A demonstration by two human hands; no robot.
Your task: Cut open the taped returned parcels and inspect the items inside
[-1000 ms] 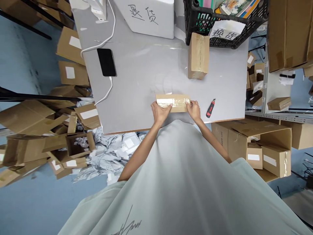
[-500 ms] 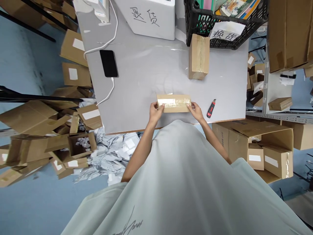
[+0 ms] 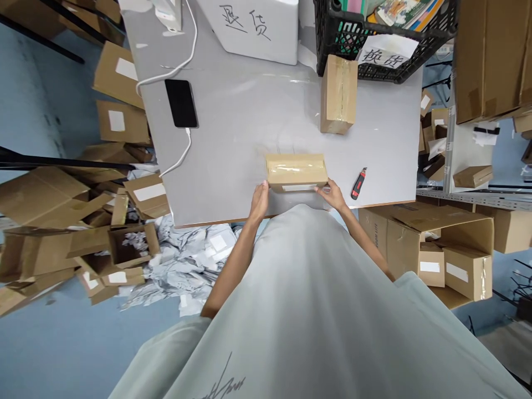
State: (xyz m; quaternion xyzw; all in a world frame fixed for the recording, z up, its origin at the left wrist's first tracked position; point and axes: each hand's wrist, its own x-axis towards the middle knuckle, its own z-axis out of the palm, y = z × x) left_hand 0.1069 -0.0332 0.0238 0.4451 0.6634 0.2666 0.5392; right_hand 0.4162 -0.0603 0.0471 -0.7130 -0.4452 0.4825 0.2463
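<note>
A small taped cardboard box [image 3: 296,168] is near the front edge of the table, with glossy tape along its top and a white label on the side facing me. My right hand [image 3: 333,195] grips its lower right corner, thumb on the front by the label and the other fingers round the end. Close against the box's left end is my left hand [image 3: 260,200], its fingers stretched out; whether they press on the cardboard I cannot tell. The box's underside is hidden. A red and black utility knife [image 3: 358,184] lies to the right of my right hand.
Behind stands another taped box [image 3: 338,97], by a black crate [image 3: 322,41] of books. A white bin [image 3: 266,47] is at the back. A phone [image 3: 182,103] with a white cable lies left. Cartons [image 3: 45,194] crowd the left floor; an open carton [image 3: 386,235] stands right.
The box has turned so its label faces me and a taped face is on top. My left hand has moved from its front to its left end; my right hand sits slightly lower.
</note>
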